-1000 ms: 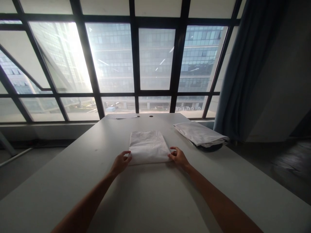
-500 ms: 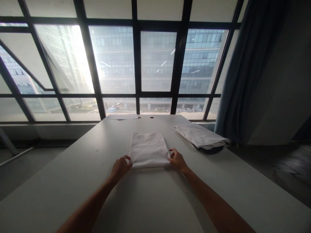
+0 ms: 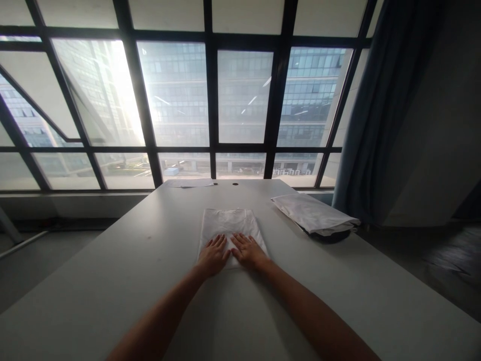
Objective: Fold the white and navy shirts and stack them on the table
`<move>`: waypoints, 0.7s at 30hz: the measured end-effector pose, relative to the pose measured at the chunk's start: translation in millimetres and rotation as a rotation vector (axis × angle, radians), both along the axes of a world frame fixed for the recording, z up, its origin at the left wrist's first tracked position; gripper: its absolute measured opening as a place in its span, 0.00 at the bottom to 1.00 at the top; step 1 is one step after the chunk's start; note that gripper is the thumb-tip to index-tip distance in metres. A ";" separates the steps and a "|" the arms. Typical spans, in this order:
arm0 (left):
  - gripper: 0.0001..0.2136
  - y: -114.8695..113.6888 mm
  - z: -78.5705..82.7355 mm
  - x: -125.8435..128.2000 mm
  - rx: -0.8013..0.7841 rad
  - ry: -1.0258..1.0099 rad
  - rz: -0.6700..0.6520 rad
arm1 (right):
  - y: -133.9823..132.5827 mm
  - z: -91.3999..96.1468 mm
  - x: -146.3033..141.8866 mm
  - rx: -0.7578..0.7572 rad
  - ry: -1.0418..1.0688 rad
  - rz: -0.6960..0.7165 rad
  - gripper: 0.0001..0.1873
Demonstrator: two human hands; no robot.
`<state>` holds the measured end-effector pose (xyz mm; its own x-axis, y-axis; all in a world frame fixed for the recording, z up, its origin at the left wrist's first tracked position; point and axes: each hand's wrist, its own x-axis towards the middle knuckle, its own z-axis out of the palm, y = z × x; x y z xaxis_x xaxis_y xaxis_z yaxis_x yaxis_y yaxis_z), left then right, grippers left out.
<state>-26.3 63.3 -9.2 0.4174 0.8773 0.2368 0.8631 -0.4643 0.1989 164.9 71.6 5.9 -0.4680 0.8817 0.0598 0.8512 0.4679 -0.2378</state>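
Note:
A white cloth, folded into a flat rectangle, lies in the middle of the table. My left hand rests flat on its near left part, fingers stretched out and pointing away from me. On the near right part my right hand lies the same way, palm down with fingers extended. The two thumbs are close together at the centre. Both hands cover much of the cloth's near half, and its far half shows light creases. Neither hand grips anything.
The white table runs toward the window. A second pile of folded white cloth, with something dark under it, lies at the right edge. Paper sheets lie at the far end, near two dark round holes. A blue curtain hangs at right.
Both hands have let go of the cloth's near left and right corners. They have moved inward onto its top and flattened out. The cloth stays in about the same place.

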 end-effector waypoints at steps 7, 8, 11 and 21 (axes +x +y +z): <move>0.31 -12.3 10.5 -16.2 -0.094 0.098 0.192 | 4.0 7.2 34.7 -0.110 -0.074 -0.159 0.47; 0.31 -14.1 11.1 -18.5 -0.106 0.103 0.219 | 4.3 7.9 37.3 -0.116 -0.080 -0.174 0.47; 0.30 -17.4 10.2 -29.3 -0.130 0.130 0.257 | -1.0 7.9 37.5 -0.136 -0.097 -0.208 0.47; 0.25 -11.2 45.7 -48.8 0.042 0.316 0.358 | -104.2 36.7 -19.0 0.015 -0.243 -0.279 0.43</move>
